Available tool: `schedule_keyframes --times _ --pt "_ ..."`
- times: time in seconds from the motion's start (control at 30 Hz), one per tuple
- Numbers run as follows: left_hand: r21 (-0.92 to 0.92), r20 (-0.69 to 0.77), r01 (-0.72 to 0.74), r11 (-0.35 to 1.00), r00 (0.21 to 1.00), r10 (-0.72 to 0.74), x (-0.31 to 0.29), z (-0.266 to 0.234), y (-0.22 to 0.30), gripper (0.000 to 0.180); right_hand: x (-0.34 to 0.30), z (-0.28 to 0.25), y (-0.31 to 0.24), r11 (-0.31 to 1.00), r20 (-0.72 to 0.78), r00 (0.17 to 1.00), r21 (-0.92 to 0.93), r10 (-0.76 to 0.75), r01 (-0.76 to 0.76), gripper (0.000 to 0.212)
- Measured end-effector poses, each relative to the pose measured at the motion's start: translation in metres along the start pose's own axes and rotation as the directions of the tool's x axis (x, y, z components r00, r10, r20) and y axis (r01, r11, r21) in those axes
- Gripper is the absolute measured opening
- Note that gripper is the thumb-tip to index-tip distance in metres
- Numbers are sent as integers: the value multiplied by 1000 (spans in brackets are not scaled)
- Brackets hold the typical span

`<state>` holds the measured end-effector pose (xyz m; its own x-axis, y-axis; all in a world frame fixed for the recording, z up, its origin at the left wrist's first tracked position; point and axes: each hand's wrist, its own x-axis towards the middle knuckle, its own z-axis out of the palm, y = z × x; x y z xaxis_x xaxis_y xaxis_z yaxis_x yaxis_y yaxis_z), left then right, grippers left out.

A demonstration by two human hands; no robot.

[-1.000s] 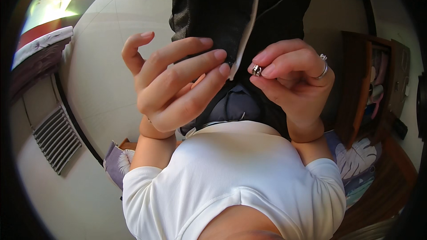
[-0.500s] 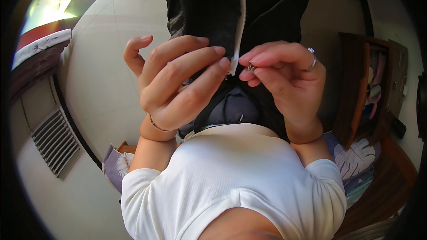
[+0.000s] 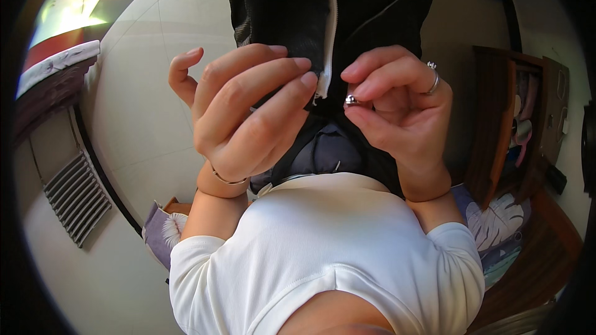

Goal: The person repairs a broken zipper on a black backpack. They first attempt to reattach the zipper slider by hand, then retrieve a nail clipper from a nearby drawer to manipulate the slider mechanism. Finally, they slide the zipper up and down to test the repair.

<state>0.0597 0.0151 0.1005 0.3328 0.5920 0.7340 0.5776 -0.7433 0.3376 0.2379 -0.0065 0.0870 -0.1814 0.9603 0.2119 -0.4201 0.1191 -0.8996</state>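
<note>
A black fabric item, garment or bag I cannot tell, hangs over my lap with a pale zipper tape running down it. My left hand is closed in a pinch on the item beside the tape's frayed lower end; the other fingers curl above. To the right of that end, my right hand pinches a small shiny silver zipper slider between thumb and fingers. The slider is apart from the tape. A ring is on the right hand, and a thin bracelet circles the left wrist.
Pale tiled floor spreads out at the left. A radiator is fixed to the wall there. On the right stands an open brown wooden cabinet with things inside. Patterned purple bedding shows behind my right arm.
My right hand has drawn slightly away from the zipper end and its fingers have opened a little, turning the slider so more shows. My left hand has shifted slightly left and up.
</note>
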Motion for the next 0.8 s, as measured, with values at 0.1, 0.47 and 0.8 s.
schedule_keyframes --times 0.1,0.47,0.8 --pt "-24 -9 -7 1000 1000 7 1 3 1 18 0 -1 4 1000 -24 1000 -15 -5 5 23" --pt "-44 -17 -8 999 1000 7 -2 3 -1 17 5 -6 7 877 -2 957 -400 -291 266 20" --pt "-40 -16 -10 999 1000 10 -3 3 0 18 2 4 1 960 -79 984 -242 -161 138 20"
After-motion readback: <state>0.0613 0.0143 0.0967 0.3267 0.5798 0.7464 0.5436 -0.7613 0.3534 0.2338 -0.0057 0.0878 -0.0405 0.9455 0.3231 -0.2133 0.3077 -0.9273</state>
